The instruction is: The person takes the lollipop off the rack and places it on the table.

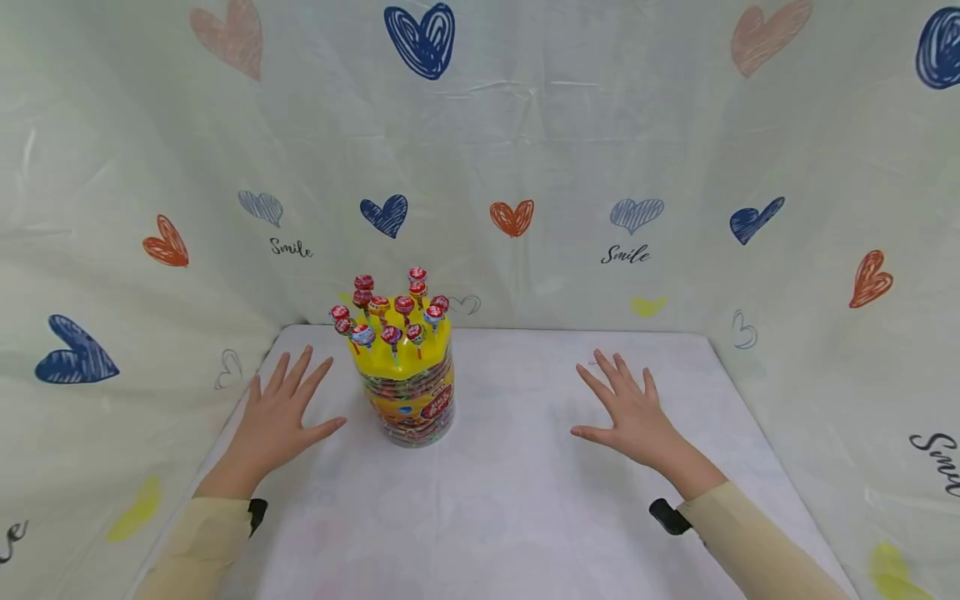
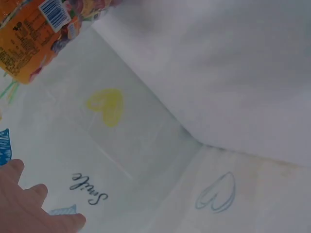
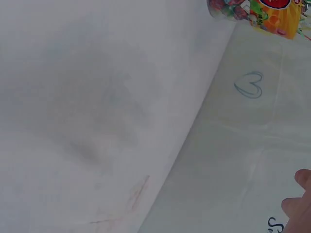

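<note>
A clear tub of lollipops (image 1: 408, 408) with a yellow top stands upright on the table, left of the middle. Several wrapped lollipops (image 1: 403, 307) stick up out of its top. To the left of the tub, my left hand (image 1: 279, 425) hovers with fingers spread, apart from it. My right hand (image 1: 630, 417), its fingers also spread, is held over the right half of the table and touches nothing. Part of the tub's orange label (image 2: 34, 36) shows in the left wrist view, and its base end (image 3: 233, 8) shows in the right wrist view.
The white table (image 1: 510, 500) meets a pale curtain (image 1: 570, 133) printed with hearts and "Smile" at the back and both sides. A dark wrist camera (image 1: 670, 517) sits under the right sleeve, another (image 1: 257, 515) at the left.
</note>
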### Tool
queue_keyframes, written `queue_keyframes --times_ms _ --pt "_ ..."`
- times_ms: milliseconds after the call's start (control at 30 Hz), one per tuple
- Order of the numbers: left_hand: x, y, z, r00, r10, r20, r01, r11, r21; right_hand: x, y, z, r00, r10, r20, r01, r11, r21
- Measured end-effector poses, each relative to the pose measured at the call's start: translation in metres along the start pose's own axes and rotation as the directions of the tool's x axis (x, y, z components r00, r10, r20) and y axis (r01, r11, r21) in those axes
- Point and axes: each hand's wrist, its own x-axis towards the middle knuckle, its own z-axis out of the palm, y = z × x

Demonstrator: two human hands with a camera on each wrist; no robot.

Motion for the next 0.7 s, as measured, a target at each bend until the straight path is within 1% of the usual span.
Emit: queue_keyframes --times_ms 100,200,267,367,467,567,633,700 --pt "0.005 0.004 -0.005 1.0 0.008 -0.022 -0.008 1.0 -0.018 0.006 -0.006 -0.002 1.0 -0.01 0.002 0.01 0.999 0.039" --pt "0.011 0.008 -0.008 0.999 -0.001 -0.034 -0.001 0.998 -0.066 0.013 -0.014 -0.003 1.0 -0.018 0.01 0.017 0.997 0.078" --pt "0.015 0.012 -0.01 0.999 -0.013 -0.042 0.009 0.994 -0.111 0.018 -0.019 -0.003 1.0 -0.028 0.008 0.027 0.993 0.111" --pt "0.022 0.016 -0.01 0.998 -0.031 -0.052 0.02 0.979 -0.204 0.025 -0.027 -0.004 0.999 -0.042 0.007 0.04 0.982 0.182" --pt "0.029 0.02 -0.008 0.997 -0.04 -0.062 0.019 0.951 -0.308 0.032 -0.033 -0.006 0.999 -0.048 0.015 0.042 0.964 0.264" --pt "0.035 0.027 -0.006 0.996 -0.069 -0.049 0.044 0.916 -0.4 0.039 -0.04 -0.007 0.999 -0.049 0.012 0.043 0.943 0.33" --pt "0.037 0.033 -0.005 0.994 -0.106 -0.025 0.083 0.883 -0.462 0.044 -0.044 -0.006 0.999 -0.05 -0.003 0.048 0.931 0.361" --pt "0.039 0.04 -0.004 0.989 -0.151 -0.001 0.127 0.836 -0.533 0.048 -0.05 -0.006 0.999 -0.049 -0.023 0.054 0.916 0.397"
